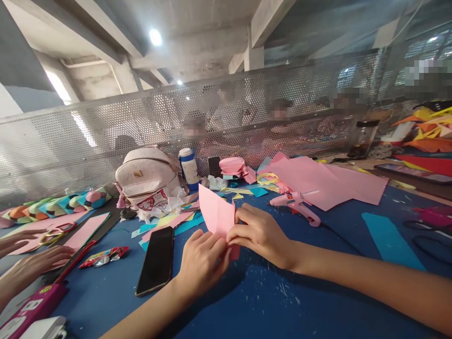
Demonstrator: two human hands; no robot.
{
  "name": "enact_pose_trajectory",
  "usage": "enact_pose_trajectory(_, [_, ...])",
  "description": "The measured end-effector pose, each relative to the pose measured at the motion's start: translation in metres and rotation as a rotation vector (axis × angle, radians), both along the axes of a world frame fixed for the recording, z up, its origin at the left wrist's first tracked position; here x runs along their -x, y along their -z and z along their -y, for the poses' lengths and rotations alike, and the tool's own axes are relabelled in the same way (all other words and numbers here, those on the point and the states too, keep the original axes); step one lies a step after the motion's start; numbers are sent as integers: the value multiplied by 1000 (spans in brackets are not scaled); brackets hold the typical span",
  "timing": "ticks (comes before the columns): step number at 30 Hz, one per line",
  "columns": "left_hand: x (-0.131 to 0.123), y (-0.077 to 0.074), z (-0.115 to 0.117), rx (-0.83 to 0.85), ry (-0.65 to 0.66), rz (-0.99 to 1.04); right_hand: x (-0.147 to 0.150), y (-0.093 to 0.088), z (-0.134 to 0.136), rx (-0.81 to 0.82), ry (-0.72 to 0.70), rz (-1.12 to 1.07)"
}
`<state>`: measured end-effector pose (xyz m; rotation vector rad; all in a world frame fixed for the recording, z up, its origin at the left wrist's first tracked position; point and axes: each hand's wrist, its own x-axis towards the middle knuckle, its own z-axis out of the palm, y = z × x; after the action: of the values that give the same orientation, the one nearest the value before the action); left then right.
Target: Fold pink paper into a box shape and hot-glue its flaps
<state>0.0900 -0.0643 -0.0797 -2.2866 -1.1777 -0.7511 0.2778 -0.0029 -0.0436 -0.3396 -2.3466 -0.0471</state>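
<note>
A folded piece of pink paper (216, 210) stands upright between my two hands, above the blue tabletop (268, 301). My left hand (203, 256) is closed on its lower part, fingers curled over the edge. On the right side of the sheet, my right hand (259, 233) pinches it with thumb and fingers. Both hands nearly meet at the bottom of the paper, and their fingertips are partly hidden. Left of my left hand lies a black smartphone (155, 261). Beyond my right hand rests a pink hot glue gun (296, 205) with its cord trailing right.
Another person's hands (42, 256) lie on pink paper at the left, near yellow-and-red scissors (58, 233). A pale backpack (148, 174), a white-and-blue bottle (189, 169) and large pink sheets (328, 181) stand or lie farther back. A perforated metal screen (148, 117) runs behind.
</note>
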Motion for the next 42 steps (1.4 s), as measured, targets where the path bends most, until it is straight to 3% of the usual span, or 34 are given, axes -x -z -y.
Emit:
enact_pose_trajectory(5, [1,-1,0,13,1,20,1,-1,5,-103,26,-15])
enact_pose_trajectory(13, [6,-1,2,-17,46,37,0,0,0,-63,-50,-25])
enact_pose_trajectory(24, [8,-4,-1,6,70,13,3,-5,0,-109,2,-1])
enact_pose_trajectory(34, [20,2,-17,213,289,275,-5,-10,-20,379,-140,-8])
enact_pose_trajectory(42, [18,2,-14,159,307,245,-5,-11,-15,469,-183,30])
